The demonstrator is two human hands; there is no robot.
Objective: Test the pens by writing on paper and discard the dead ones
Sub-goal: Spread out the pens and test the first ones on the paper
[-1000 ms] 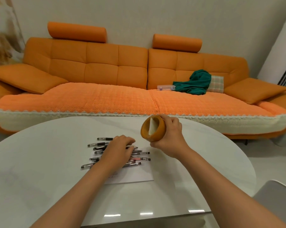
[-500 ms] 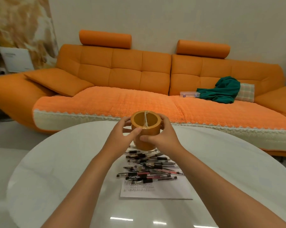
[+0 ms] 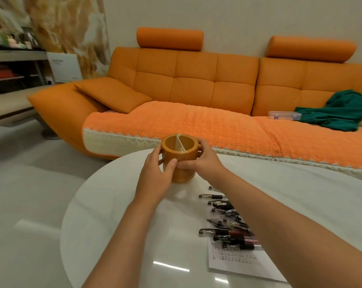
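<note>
An orange pen holder [image 3: 181,161], a round cup with a divider inside and no pens in it, stands upright at the far left part of the white table [image 3: 117,225]. My left hand [image 3: 155,175] grips its left side and my right hand [image 3: 200,161] grips its right side. Several pens [image 3: 227,223] lie in a heap on a printed sheet of paper [image 3: 238,265] at the right. My right forearm hides part of the heap and the paper.
An orange sofa [image 3: 196,84] runs along the far side of the table, with a green cloth [image 3: 340,111] and a clear plastic box [image 3: 284,115] on its seat. A grey shelf [image 3: 15,65] stands at the far left. Pale floor lies left of the table.
My left hand left the pens and joined my right hand on the pen holder, which turned upright. The holder has moved left, away from the pens, and the view has swung left.
</note>
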